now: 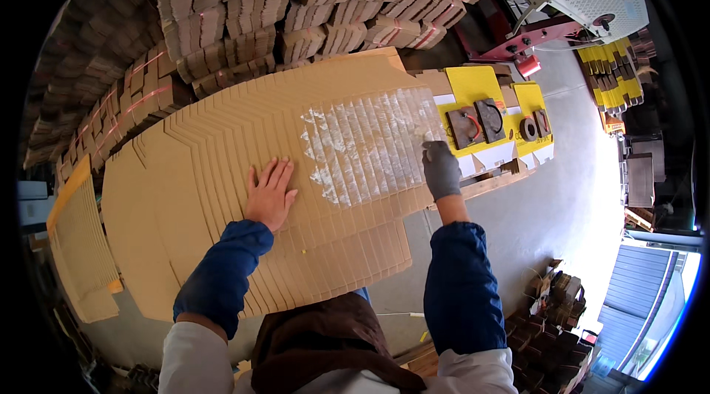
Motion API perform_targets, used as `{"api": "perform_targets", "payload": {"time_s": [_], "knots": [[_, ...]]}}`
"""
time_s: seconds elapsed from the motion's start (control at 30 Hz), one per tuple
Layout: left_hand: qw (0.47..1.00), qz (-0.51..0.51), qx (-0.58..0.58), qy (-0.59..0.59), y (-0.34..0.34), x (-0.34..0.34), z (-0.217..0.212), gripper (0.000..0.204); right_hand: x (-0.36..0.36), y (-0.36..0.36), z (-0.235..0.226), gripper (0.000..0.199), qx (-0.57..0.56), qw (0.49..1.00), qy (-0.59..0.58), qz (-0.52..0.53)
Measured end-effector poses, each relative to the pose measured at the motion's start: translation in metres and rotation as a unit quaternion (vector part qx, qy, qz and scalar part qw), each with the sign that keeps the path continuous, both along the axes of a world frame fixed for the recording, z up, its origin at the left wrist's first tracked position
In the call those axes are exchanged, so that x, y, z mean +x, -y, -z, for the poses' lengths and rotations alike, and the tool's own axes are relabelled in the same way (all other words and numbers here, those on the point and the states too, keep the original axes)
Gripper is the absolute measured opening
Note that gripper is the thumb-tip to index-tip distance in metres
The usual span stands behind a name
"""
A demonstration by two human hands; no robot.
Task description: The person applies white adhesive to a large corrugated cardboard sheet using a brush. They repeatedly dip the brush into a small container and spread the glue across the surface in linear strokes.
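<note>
Spread flat, the left hand [271, 193] rests on the fanned brown cardboard sheets [151, 201] in my head view. The gray-gloved right hand [441, 169] curls at the sheets' right edge; I can't tell if it grips anything. Shiny white smears [362, 150] streak the sheets. Flat dark blocks [461, 132] with bent handles sit right of the sheets.

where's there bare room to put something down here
Widest: the fanned cardboard left of the left grip. A narrower bare strip lies between that grip and the white-streaked patch. Grey floor shows right of the yellow cardboard. Crowded: the yellow cardboard itself, with dark blocks and a ring, and that patch's right edge, at the gloved right grip.
</note>
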State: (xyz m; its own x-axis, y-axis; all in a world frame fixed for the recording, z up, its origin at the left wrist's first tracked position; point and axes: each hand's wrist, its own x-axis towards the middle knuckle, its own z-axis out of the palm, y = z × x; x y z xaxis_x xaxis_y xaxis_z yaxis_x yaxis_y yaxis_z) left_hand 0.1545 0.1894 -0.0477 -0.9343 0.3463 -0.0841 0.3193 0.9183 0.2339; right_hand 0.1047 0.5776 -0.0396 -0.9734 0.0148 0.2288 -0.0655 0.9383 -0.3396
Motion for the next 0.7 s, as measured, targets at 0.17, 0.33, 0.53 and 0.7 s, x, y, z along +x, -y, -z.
{"api": "perform_targets", "payload": {"time_s": [0.17,0.33,0.53,0.7], "knots": [[1.0,-0.018,-0.009,0.019,0.013,0.004,-0.002,0.062,0.006,0.101,-0.015,0.013,-0.033,0.991,0.024,-0.129],[1.0,0.0,0.004,0.027,-0.005,-0.005,-0.001,0.062,-0.059,-0.039,0.014,0.017,0.064,0.997,0.027,0.031],[1.0,-0.019,-0.007,0.017,0.012,0.003,-0.002,0.061,-0.069,0.016,0.022,0.019,0.03,0.998,0.055,-0.02],[1.0,-0.011,0.016,-0.004,0.009,-0.002,-0.004,0.055,-0.066,-0.046,-0.012,0.025,0.012,1.0,-0.015,0.002]]}}
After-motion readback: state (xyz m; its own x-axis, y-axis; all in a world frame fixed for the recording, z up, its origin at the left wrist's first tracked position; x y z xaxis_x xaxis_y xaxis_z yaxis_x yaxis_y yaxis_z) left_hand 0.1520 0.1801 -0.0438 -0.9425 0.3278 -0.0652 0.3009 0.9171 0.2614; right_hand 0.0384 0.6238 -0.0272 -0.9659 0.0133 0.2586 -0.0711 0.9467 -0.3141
